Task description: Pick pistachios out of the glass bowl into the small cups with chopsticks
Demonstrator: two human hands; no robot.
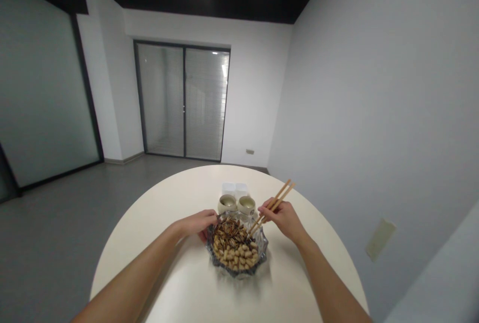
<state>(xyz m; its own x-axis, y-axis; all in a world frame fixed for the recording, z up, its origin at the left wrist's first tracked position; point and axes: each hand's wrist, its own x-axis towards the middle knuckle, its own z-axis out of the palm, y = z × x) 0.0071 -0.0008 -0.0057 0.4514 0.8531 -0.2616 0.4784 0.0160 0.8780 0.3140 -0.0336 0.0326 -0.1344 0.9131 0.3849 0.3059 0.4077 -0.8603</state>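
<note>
A glass bowl sits on the round white table, filled with striped sunflower seeds at the far side and peanuts at the near side. My right hand is closed on a pair of wooden chopsticks, whose tips dip into the seeds at the bowl's right. My left hand rests against the bowl's left rim, fingers curled on it. Two small ceramic cups stand just behind the bowl.
A small white box lies behind the cups. The table's curved edge runs close on the right, near a grey wall. Beyond the table are grey floor and a glass sliding door.
</note>
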